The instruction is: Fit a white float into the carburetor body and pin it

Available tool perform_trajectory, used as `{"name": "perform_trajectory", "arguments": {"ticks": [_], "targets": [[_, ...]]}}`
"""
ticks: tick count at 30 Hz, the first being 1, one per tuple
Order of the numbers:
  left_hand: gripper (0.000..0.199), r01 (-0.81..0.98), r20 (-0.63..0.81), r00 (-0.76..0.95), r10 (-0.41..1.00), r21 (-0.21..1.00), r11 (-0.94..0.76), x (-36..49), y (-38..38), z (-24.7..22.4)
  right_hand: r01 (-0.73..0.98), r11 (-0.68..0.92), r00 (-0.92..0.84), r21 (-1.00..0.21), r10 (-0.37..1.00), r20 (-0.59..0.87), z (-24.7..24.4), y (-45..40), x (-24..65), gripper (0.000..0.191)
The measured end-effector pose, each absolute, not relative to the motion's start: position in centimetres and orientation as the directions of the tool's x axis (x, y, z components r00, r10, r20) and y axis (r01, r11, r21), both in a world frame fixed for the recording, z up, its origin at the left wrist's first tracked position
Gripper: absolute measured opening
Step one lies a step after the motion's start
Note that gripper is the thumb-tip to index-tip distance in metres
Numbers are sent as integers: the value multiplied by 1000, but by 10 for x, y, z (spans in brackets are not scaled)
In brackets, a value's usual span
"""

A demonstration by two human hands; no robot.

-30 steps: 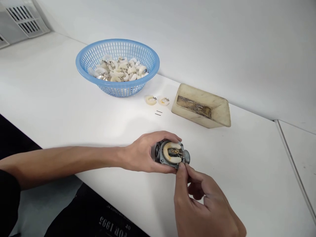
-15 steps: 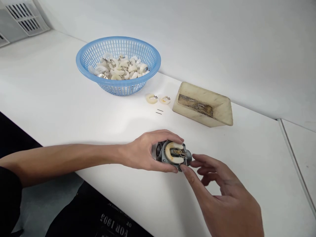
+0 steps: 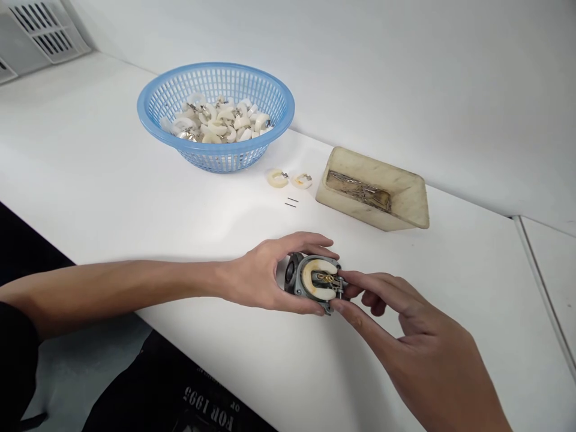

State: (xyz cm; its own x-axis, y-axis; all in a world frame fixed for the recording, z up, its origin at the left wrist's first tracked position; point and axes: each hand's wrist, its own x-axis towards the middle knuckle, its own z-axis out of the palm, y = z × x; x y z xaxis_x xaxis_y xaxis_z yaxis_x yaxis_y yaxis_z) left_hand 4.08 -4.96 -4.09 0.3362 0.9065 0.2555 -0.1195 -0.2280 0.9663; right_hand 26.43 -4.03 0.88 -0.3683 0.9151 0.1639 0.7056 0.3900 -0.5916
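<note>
My left hand [image 3: 258,276] is closed around a small grey metal carburetor [image 3: 293,273], thumb on its near side and fingers on its far side. Its open face is up, and a cream C-shaped float [image 3: 309,281] sits in it with a brass-coloured metal hinge piece in the gap. At the right end of the carburetor, my right hand [image 3: 418,324] pinches a thin metal float pin [image 3: 341,290] at the hinge between thumb and forefinger. How far the pin sits in its posts is too small to tell.
A blue plastic basket [image 3: 148,114] full of white floats stands at the back. Two loose floats [image 3: 278,178] and two thin pins [image 3: 291,205] lie in front of a cream bin [image 3: 405,219] holding more pins. A grey-white slotted crate [image 3: 49,36] is at the far left.
My right forefinger has shifted up and over the hinge end of the carburetor, with the thumb still at its near side. The left hand keeps its hold.
</note>
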Motion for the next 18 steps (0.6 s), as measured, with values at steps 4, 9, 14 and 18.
{"name": "perform_trajectory", "arguments": {"ticks": [4, 9, 14, 18], "targets": [[78, -159, 256, 354, 900, 964, -212, 42, -50, -42, 695, 452, -424, -559, 886, 188, 12, -37, 265, 28], [77, -173, 248, 374, 894, 965, -196, 42, -50, -41, 626, 508, -472, -592, 851, 231, 10, -31, 267, 21], [76, -193, 266, 374, 889, 959, -206, 43, -49, -44, 586, 535, -507, -609, 828, 240, 5, -26, 270, 18], [75, -234, 287, 360, 888, 949, -212, 45, -48, -47, 566, 564, -526, -601, 809, 264, 8, -26, 269, 10]]}}
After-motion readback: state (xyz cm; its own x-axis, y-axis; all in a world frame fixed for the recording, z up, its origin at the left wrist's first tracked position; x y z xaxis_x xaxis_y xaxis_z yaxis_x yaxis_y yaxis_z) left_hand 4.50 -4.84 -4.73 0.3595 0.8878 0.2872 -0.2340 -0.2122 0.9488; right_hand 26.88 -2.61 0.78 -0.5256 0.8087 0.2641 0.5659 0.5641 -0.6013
